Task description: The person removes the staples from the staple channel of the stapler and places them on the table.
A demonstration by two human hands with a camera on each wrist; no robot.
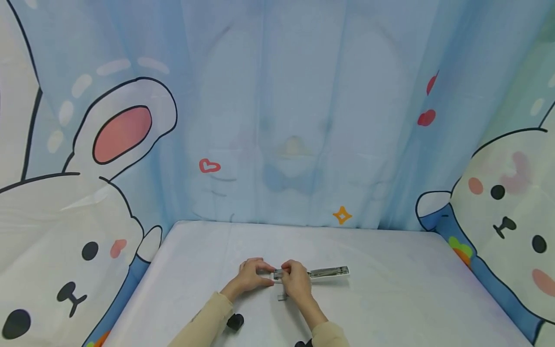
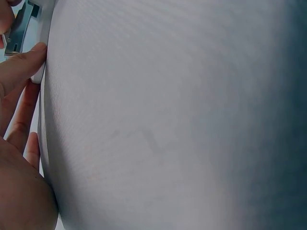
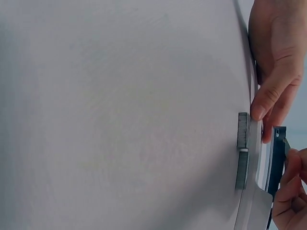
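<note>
An opened stapler (image 1: pixel 329 272) with a white body and metal magazine lies across the table in the head view. My left hand (image 1: pixel 253 274) pinches its left end between thumb and fingers; in the left wrist view the thumb presses the white base (image 2: pixel 44 28). Over the magazine (image 3: pixel 276 160), my right hand (image 1: pixel 297 281) pinches a small grey piece (image 3: pixel 287 144), which looks like a strip of staples and is mostly hidden by the fingers. Two grey staple strips (image 3: pixel 243 130) lie end to end on the table on the near side of the stapler.
A white cloth covers the table (image 1: pixel 390 279). A dark round object (image 1: pixel 235 322) shows beside the left sleeve, and another dark object (image 1: pixel 303 343) is partly cut off by the right sleeve. A blue printed curtain (image 1: pixel 295 96) hangs behind the table.
</note>
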